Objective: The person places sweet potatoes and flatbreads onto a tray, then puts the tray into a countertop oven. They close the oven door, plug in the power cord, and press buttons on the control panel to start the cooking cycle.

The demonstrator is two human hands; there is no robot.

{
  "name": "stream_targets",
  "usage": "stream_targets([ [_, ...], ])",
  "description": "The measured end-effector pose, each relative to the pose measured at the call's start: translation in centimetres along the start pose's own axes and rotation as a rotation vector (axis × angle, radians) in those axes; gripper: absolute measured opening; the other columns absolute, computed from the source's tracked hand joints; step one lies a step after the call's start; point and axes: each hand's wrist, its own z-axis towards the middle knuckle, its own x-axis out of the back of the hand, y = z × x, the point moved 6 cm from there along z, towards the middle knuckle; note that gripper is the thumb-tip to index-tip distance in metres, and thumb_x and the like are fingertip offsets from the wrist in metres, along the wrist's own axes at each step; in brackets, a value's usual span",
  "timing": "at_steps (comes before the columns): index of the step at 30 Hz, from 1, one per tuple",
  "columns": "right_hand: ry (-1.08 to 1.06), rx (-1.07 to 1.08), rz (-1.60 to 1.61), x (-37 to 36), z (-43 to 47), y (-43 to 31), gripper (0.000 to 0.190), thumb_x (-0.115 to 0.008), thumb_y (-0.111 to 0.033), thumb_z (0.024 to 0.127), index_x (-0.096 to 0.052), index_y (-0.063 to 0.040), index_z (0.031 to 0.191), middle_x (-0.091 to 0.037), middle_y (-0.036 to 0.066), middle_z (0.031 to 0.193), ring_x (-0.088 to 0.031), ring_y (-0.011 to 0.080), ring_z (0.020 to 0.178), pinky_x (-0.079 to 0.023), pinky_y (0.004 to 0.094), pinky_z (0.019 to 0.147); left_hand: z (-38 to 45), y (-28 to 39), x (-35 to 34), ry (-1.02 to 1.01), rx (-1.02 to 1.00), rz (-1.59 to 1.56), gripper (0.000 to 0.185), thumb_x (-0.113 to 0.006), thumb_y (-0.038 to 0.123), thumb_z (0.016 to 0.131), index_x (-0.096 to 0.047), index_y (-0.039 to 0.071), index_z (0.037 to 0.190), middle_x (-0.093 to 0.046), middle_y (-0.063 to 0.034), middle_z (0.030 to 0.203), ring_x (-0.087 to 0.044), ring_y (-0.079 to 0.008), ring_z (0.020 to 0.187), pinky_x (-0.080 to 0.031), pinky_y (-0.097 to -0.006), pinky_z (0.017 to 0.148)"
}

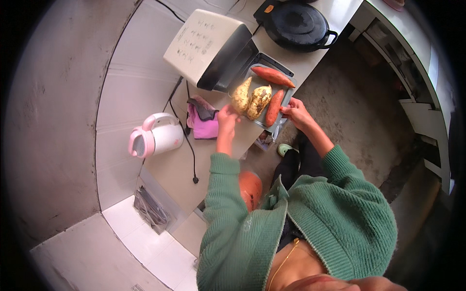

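A grey metal baking tray (292, 84) is held level at the open front of a countertop oven (204, 47). Two red-skinned sweet potatoes (273, 76) and two yellowish, mottled sweet potatoes (260, 102) lie on it. At the tray's near left edge is my left hand (228, 115), slightly blurred, its fingers closed on the rim beside one yellowish sweet potato. My right hand (295, 113) grips the right rim, close to a red-skinned one. Part of the tray overlaps the lowered dark oven door (278, 64).
A black electric griddle (296, 23) stands beyond the oven. To the left are a folded pink cloth (204, 123), a white-and-pink jug appliance (156, 134) and a loose black cord with plug (195, 179). An orange container (250, 189) is beneath my left arm.
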Motion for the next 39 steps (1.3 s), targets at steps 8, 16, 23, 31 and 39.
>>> stream_targets([
  [8,0.042,0.043,0.067,-1.0,3.4,-1.0,0.025,-0.059,0.000,0.093,-0.060,-0.003,0.118,-0.068,0.006,0.104,-0.068,0.0202,0.093,-0.058,0.0409,0.083,-1.3,-0.2,2.0,0.213,0.144,-0.096,0.034,-0.057,0.000,0.096,-0.052,-0.007,0.128,-0.061,-0.0164,0.116,-0.065,-0.0273,0.100,-0.061,-0.0432,0.081],
  [16,0.112,0.023,0.091,-0.2,3.9,1.3,0.022,-0.059,0.001,0.091,-0.061,-0.003,0.113,-0.066,0.005,0.101,-0.067,0.0184,0.090,-0.058,0.0390,0.081,-8.4,-5.0,7.6,0.261,0.207,-0.104,0.028,-0.058,0.005,0.098,-0.057,-0.006,0.124,-0.062,-0.0181,0.118,-0.066,-0.0332,0.107,-0.059,-0.0492,0.087],
  [23,0.159,0.013,0.060,1.4,2.7,4.8,0.021,-0.057,0.003,0.090,-0.061,-0.004,0.109,-0.066,0.004,0.096,-0.066,0.0176,0.086,-0.058,0.0390,0.083,-11.7,-8.0,8.6,0.308,0.230,-0.072,0.025,-0.058,0.006,0.099,-0.058,-0.006,0.121,-0.063,-0.0189,0.120,-0.066,-0.0342,0.108,-0.059,-0.0511,0.088],
  [31,0.161,0.053,0.089,2.4,2.5,6.3,0.021,-0.060,0.001,0.089,-0.063,-0.002,0.110,-0.066,0.005,0.098,-0.066,0.0190,0.087,-0.057,0.0386,0.082,-10.5,-6.6,8.1,0.322,0.148,-0.037,0.033,-0.057,0.018,0.102,-0.056,-0.003,0.127,-0.060,-0.0162,0.123,-0.064,-0.0308,0.109,-0.059,-0.0480,0.086],
  [39,0.158,0.090,0.079,2.4,5.1,8.1,0.017,-0.059,0.001,0.089,-0.064,-0.001,0.105,-0.067,0.006,0.095,-0.068,0.0219,0.088,-0.059,0.0418,0.085,-7.8,0.2,3.5,0.343,0.122,0.051,0.069,-0.055,0.058,0.097,-0.048,0.006,0.141,-0.054,-0.0132,0.138,-0.045,-0.0278,0.131,-0.038,-0.0585,0.097],
])
